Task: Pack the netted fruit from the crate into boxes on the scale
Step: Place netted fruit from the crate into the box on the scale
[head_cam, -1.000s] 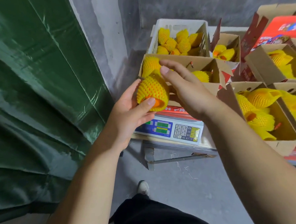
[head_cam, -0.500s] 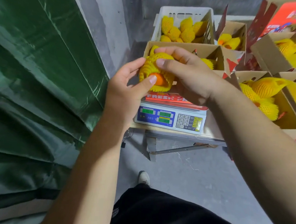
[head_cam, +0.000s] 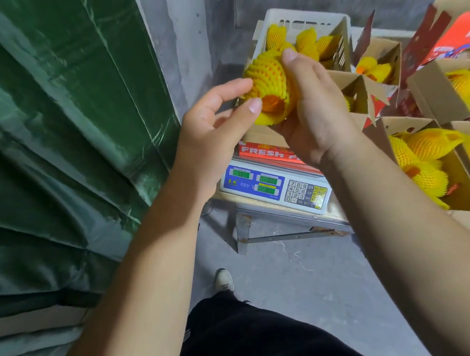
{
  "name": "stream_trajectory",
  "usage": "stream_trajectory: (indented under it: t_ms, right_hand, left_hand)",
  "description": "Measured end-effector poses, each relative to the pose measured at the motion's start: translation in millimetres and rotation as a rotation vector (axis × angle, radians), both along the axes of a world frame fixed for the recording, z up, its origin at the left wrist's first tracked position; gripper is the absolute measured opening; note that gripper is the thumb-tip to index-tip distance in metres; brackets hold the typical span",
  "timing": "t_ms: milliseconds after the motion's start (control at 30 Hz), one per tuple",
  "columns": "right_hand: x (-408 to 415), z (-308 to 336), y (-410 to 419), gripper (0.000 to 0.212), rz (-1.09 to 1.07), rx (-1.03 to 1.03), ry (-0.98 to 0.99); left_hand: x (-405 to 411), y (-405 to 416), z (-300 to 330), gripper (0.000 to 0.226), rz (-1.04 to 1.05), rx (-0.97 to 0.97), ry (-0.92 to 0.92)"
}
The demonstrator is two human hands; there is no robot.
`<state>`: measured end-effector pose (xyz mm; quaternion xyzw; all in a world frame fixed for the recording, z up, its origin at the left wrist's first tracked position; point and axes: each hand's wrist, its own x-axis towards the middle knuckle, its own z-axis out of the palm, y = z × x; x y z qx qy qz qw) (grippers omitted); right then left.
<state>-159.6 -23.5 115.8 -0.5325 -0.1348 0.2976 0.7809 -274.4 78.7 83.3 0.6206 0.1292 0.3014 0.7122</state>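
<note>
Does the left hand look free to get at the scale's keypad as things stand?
Probably yes. The left hand only touches the netted fruit with its fingertips, while the right hand holds it, and nothing covers the keypad on the scale.

Net on the held fruit: yellow foam mesh, ribbed, matt; orange peel exposed at its open end. Box on the scale: brown matt cardboard, with a glossy red printed strip. Scale housing: smooth pale plastic. Crate behind the scale: white plastic. Left of the scale, a green sheet, glossy and creased. Floor under the scale: rough grey concrete.
</note>
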Motion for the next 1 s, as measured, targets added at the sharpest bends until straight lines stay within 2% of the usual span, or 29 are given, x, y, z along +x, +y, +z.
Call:
stream_trajectory:
  t_ms: [167, 267, 367, 500, 600, 700, 800, 900, 967, 1000]
  right_hand:
    - [0.0, -6.9, 7.6, 0.051, -0.046, 0.040, 0.045]
    - [-0.9, -18.9, 4.0, 0.051, 0.031, 0.056, 0.132]
    - [0.0, -37.4, -2.7, 0.053, 0.076, 0.001, 0.121]
    - [7.9, -55.7, -12.1, 0.063, -0.044, -0.083, 0.138]
    - [24.1, -62.8, -19.6, 0.057, -0.133, -0.167, 0.022]
    - [62.8, -51.9, -21.4, 0.056, -0.241, -0.267, -0.206]
    - [111.5, -36.1, -23.6, 0.077, -0.341, -0.496, -0.567]
    - [147.9, -34.2, -34.4, 0.106, -0.169, -0.791, -0.732]
    - [156.6, -42.1, -45.7, 0.100, -0.079, -1.062, -0.825]
    - [157.2, -48.3, -50.3, 0.092, -0.073, -1.129, -0.857]
  left_hand:
    - [1.4, 2.6, -12.2, 0.037, -0.087, 0.003, 0.043]
    - [3.8, 1.8, -25.5, 0.032, -0.089, -0.004, 0.081]
    - [4.9, 3.0, -39.2, 0.027, -0.079, -0.022, 0.159]
    - [12.1, 0.2, -48.6, 0.027, -0.131, -0.029, 0.279]
    - [18.0, -4.3, -47.6, 0.030, -0.207, -0.039, 0.324]
    - [22.3, -2.1, -44.4, 0.030, -0.207, -0.026, 0.337]
    - [24.9, 3.9, -42.3, 0.029, -0.166, 0.015, 0.349]
    - [24.3, 11.2, -41.7, 0.029, -0.135, 0.024, 0.355]
    - [22.5, 15.8, -40.8, 0.029, -0.125, 0.038, 0.358]
    - [21.4, 17.7, -40.5, 0.031, -0.116, 0.048, 0.360]
